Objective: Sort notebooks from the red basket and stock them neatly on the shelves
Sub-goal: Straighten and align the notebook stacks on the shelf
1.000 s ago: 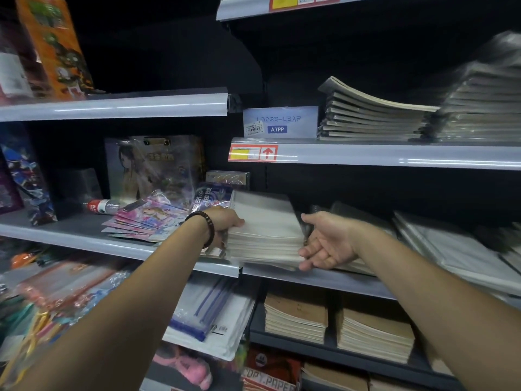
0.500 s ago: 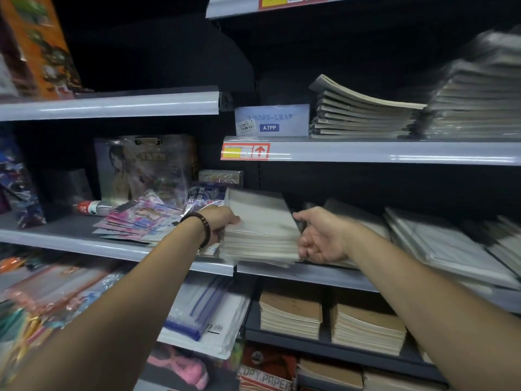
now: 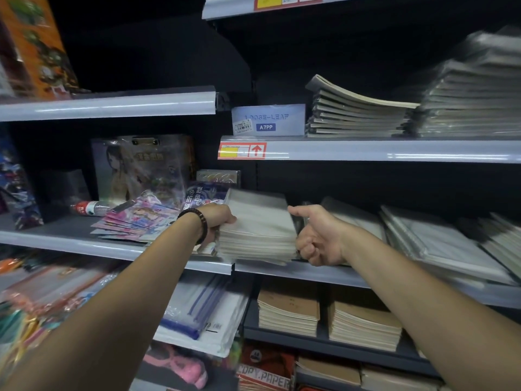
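Leftmost, colourful packets (image 3: 135,221) are fanned out on the middle shelf (image 3: 310,273), and a small bottle (image 3: 90,207) is laid on its side behind them. Just right of these, the left hand (image 3: 218,221), with a dark beaded bracelet (image 3: 197,221) worn at the wrist, is closed on the left edge of a stack of pale notebooks (image 3: 258,232). Its thumb is laid on top; its fingers are hidden beneath.

The stack is held at the front of the middle shelf; whether it rests there cannot be told. Its right side is gripped by the right hand (image 3: 318,238), thumb at the top corner and fingers (image 3: 306,249) curled against the lower edge. Further right, wrapped notebooks (image 3: 439,244) are laid slanting on the same shelf. Brown-covered notebooks (image 3: 287,309) are stacked on the shelf below.
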Action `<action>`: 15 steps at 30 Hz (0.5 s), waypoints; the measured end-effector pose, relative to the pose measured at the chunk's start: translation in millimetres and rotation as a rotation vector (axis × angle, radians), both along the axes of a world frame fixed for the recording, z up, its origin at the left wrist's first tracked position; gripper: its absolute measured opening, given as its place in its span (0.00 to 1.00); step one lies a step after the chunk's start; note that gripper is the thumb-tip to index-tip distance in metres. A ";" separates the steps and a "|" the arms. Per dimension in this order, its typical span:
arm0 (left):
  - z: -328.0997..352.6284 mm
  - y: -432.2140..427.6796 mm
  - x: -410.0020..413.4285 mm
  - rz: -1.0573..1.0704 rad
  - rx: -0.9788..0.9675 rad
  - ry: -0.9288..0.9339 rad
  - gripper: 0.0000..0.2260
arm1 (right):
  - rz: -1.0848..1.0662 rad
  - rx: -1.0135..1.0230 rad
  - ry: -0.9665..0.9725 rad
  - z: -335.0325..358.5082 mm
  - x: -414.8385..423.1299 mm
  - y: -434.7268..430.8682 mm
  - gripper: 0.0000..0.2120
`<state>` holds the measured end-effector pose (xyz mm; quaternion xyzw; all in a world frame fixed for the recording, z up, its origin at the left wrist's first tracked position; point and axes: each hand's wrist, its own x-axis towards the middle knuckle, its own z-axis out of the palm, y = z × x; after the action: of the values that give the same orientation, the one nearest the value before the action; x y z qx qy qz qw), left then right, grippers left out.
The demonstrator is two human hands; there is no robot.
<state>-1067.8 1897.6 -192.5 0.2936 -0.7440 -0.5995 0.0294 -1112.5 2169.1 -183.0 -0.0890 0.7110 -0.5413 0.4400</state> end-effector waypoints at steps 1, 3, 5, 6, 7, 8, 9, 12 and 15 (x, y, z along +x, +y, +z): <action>-0.1 -0.7 -0.5 -0.002 0.004 0.003 0.13 | 0.024 0.028 0.035 -1.0 -0.7 -0.1 0.34; -0.7 -1.2 -0.9 -0.008 0.017 0.008 0.13 | 0.051 0.104 0.105 -3.4 -2.0 -0.1 0.40; -2.1 -1.6 -3.0 -0.024 0.012 0.017 0.15 | 0.055 0.154 0.130 -3.9 -1.8 -1.6 0.40; -3.3 -1.9 -3.9 -0.029 0.008 0.028 0.15 | 0.051 0.161 0.132 -4.0 -1.4 -3.5 0.39; -4.3 -1.9 -4.8 -0.030 0.012 0.042 0.14 | 0.041 0.155 0.137 -3.7 -1.4 -5.4 0.37; -5.5 -2.2 -5.6 -0.026 0.023 0.056 0.12 | 0.024 0.139 0.140 -3.4 -1.7 -7.5 0.36; -6.9 -2.7 -6.4 -0.023 0.037 0.070 0.10 | 0.011 0.119 0.135 -3.1 -2.5 -9.0 0.35; -7.5 -2.9 -9.5 -0.028 0.039 0.083 0.07 | -0.011 0.071 0.095 -3.7 -7.7 -8.8 0.33; -6.4 -2.0 -13.6 -0.010 -0.047 0.090 0.14 | -0.029 0.033 0.052 -8.6 -12.7 -8.6 0.27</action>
<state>-1081.4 1895.6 -199.0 0.2620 -0.7573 -0.5945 0.0667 -1125.2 2160.6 -191.6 -0.0855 0.7323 -0.5332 0.4148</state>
